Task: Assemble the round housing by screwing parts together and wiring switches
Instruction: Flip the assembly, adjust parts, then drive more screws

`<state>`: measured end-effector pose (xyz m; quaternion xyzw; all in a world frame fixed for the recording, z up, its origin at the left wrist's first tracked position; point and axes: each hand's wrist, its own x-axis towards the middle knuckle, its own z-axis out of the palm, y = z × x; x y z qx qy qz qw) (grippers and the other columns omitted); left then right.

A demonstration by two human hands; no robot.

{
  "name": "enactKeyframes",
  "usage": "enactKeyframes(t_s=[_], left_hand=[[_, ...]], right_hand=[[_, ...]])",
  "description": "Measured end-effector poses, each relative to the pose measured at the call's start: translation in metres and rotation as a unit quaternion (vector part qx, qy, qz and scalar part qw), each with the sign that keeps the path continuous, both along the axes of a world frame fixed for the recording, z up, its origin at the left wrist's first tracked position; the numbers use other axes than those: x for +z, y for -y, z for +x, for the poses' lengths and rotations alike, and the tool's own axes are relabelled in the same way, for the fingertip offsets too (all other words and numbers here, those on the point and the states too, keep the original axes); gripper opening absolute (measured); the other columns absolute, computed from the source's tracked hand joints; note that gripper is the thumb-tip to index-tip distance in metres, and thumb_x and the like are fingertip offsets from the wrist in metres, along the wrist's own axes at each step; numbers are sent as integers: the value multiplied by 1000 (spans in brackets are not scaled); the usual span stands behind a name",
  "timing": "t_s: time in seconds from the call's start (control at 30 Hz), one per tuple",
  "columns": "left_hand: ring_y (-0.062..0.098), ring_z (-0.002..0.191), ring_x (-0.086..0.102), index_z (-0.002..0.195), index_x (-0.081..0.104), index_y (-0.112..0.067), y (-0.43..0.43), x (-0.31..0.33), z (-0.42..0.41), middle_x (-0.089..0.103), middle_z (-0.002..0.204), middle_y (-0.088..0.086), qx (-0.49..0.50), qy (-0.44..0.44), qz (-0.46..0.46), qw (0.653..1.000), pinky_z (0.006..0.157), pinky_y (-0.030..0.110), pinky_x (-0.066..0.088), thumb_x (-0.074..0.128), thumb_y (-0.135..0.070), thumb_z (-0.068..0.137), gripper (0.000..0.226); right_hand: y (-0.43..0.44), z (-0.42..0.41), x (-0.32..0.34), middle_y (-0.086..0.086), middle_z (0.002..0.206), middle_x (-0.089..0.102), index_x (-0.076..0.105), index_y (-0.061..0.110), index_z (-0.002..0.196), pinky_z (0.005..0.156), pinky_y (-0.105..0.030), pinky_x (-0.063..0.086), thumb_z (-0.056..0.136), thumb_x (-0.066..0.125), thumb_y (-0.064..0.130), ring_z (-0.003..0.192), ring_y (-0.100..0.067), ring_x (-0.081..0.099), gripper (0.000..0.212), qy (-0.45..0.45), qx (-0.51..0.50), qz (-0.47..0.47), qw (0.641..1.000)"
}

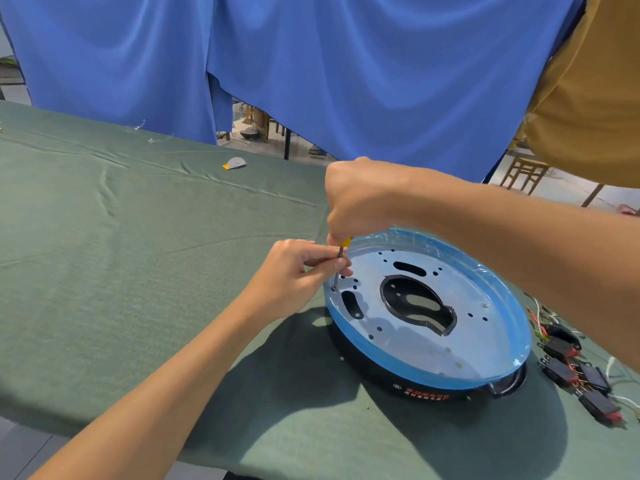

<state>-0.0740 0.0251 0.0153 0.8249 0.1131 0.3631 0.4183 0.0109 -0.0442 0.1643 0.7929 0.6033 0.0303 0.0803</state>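
**Head camera: screwdriver (340, 254) upright on the round housing (408, 388)**

We see the round housing lying flat on the table (138, 237), right of the middle and near the front edge. Its black base carries red lettering on the near side. A silvery metal plate (426, 344) covers the top. Blue film wraps the rim, and the plate shows many small holes, two oblong slots and one large comma-shaped opening in the middle.

Our right hand (360, 199) is clenched as a fist around the screwdriver's yellow handle, from above, so only the handle's lower end shows. The thin shaft stands nearly upright, and its tip touches the plate close to the left rim. Our left hand (298, 271) pinches the shaft between thumb and fingertips, just above the plate. We cannot clearly make out a screw under the tip.

Several black switches (568, 362) with red parts and thin wires lie on the table, just right of the housing. A small grey and orange scrap (234, 163) lies well apart, toward the far edge. Behind the table hangs a blue curtain (346, 64), with mustard-coloured fabric (588, 81) at the upper right and a wooden chair (523, 171) beyond.
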Motion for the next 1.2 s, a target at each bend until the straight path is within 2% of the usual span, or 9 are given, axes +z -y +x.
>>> enactKeyframes(t_s=[0.13, 0.27, 0.33, 0.47, 0.6, 0.83, 0.93, 1.03, 1.2], left_hand=[[15, 87, 74, 97, 78, -5, 4, 0, 2, 77, 90, 4, 1, 2, -5, 1000, 85, 38, 57, 68, -7, 92, 12], [25, 76, 66, 84, 81, -11, 10, 1, 8, 76, 77, 4, 86, 15, 38, 995, 78, 37, 50, 81, -14, 80, 5], [25, 71, 63, 81, 81, -11, 13, 1, 11, 76, 74, 4, 127, 28, 51, 990, 85, 34, 50, 82, -14, 77, 4], [14, 80, 69, 83, 81, -10, 15, 2, 12, 77, 78, 2, 116, 16, 71, 991, 112, 20, 31, 74, -14, 86, 8], [15, 87, 68, 80, 80, -4, 15, 2, 10, 77, 78, 6, 106, 27, 75, 991, 113, 9, 21, 71, -7, 88, 12], [48, 88, 65, 81, 79, -1, 13, 0, 10, 71, 67, 20, 87, 9, 78, 993, 116, 10, 16, 68, -8, 91, 16], [46, 77, 67, 82, 79, -1, 14, 0, 10, 69, 65, 23, 85, 3, 81, 993, 118, 15, 16, 66, -8, 92, 17], [39, 65, 67, 81, 78, 0, 13, 0, 11, 70, 65, 22, 87, 0, 97, 991, 121, 21, 17, 65, -6, 93, 19], [53, 83, 62, 81, 78, 1, 16, 2, 8, 69, 67, 26, 80, -14, 106, 991, 120, 17, 18, 64, -3, 92, 18]], right_hand=[[7, 7, -4, -3, 34, 43, 53, 10, 57, 30, -9, 26, 82, 64, 17, 28, -17, 33, 28, -30, -55, 38, 997], [12, 10, -5, -5, 42, 44, 49, 9, 57, 31, -10, 25, 81, 64, 16, 28, -18, 31, 29, -57, -61, 54, 995], [12, 9, -5, -5, 45, 47, 51, 9, 58, 33, -10, 26, 82, 64, 18, 32, -19, 35, 29, -60, -57, 50, 995], [8, 10, 1, 1, 49, 56, 60, 11, 60, 39, -16, 34, 84, 68, 30, 39, -17, 44, 32, -55, -41, -3, 998], [2, 10, 6, 7, 37, 51, 59, 11, 59, 38, -15, 35, 87, 66, 35, 37, -14, 43, 37, -63, -18, -26, 998], [-2, 11, 14, 1, 50, 64, 61, 9, 71, 43, -20, 43, 89, 64, 39, 42, -15, 52, 34, -69, 2, -70, 995], [1, 14, 16, 1, 65, 69, 67, 13, 81, 45, -20, 46, 88, 66, 38, 50, -13, 59, 26, -65, 28, -59, 996], [4, 15, 16, 4, 64, 69, 69, 18, 81, 48, -19, 46, 86, 68, 38, 54, -11, 61, 20, -46, 62, -40, 996], [7, 16, 12, 5, 57, 67, 70, 17, 73, 51, -23, 42, 87, 65, 40, 61, -15, 62, 28, -13, 89, -26, 996]])
